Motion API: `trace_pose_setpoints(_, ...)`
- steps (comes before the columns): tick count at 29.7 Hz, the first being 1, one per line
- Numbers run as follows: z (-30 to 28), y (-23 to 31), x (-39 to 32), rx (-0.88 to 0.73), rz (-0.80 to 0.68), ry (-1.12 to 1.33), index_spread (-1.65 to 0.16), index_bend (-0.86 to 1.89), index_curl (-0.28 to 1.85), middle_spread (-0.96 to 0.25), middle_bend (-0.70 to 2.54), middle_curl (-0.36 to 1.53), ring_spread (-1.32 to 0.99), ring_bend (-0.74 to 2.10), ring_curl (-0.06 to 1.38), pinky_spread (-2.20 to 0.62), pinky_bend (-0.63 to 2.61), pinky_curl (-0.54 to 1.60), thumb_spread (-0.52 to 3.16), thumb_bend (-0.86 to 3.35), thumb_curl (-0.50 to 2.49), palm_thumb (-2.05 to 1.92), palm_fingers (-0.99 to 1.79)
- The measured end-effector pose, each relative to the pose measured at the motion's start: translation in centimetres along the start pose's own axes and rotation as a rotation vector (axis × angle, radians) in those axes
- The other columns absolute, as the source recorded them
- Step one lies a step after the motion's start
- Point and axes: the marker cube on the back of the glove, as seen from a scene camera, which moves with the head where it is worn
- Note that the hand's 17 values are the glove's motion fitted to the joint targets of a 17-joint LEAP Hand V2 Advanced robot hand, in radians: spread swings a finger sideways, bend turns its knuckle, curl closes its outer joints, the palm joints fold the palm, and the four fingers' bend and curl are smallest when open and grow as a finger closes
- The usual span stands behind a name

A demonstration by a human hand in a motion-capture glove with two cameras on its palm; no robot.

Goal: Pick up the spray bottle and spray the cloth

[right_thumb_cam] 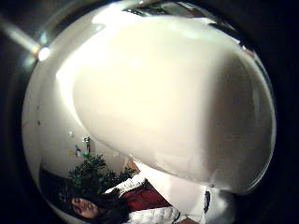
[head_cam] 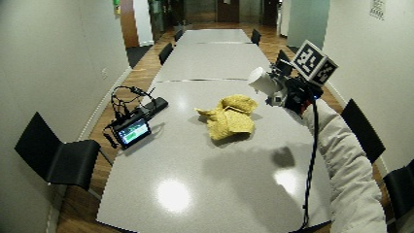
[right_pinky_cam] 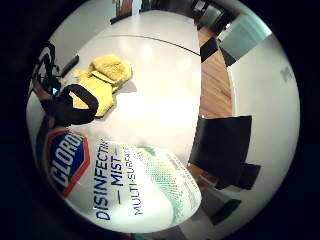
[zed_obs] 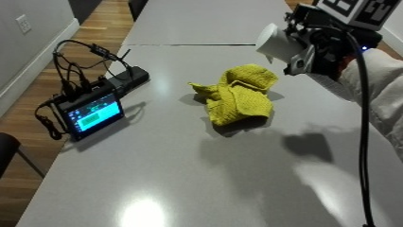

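the gloved right hand (zed_obs: 321,49) is up off the table (zed_obs: 189,156), fingers wrapped round a white clorox disinfecting mist spray bottle (zed_obs: 277,42) tipped sideways, its base end aimed out over the crumpled yellow cloth (zed_obs: 240,94) lying below. a small screen with cables (zed_obs: 91,111) sits well apart by the table's edge.

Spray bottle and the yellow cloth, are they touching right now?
Apart. The outside view shows the spray bottle held up in the gloved right hand, with bare table showing between it and the yellow cloth.
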Motion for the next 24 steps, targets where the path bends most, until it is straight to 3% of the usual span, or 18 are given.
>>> trace_pose_setpoints(12,3.5,-1.7,2.1,-0.285,0.08,0.452,-0.28,0.19,0.48,-0.18,0.45,0.52,-0.21,0.55,0.48,-0.29,0.4,0.4,0.17,-0.03,0.74,1.09,1.26)
trace_pose_setpoints(19,2.4,-2.0,1.6,-0.305,0.093,0.493,-0.28,0.19,0.5,-0.18,0.44,0.53,-0.21,0.55,0.49,-0.29,0.4,0.4,0.16,-0.03,0.75,1.08,1.26)
trace_pose_setpoints(24,2.8,-1.8,1.7,-0.307,0.095,0.378,-0.28,0.19,0.51,-0.18,0.44,0.53,-0.21,0.55,0.49,-0.29,0.4,0.4,0.16,-0.03,0.76,1.08,1.26)
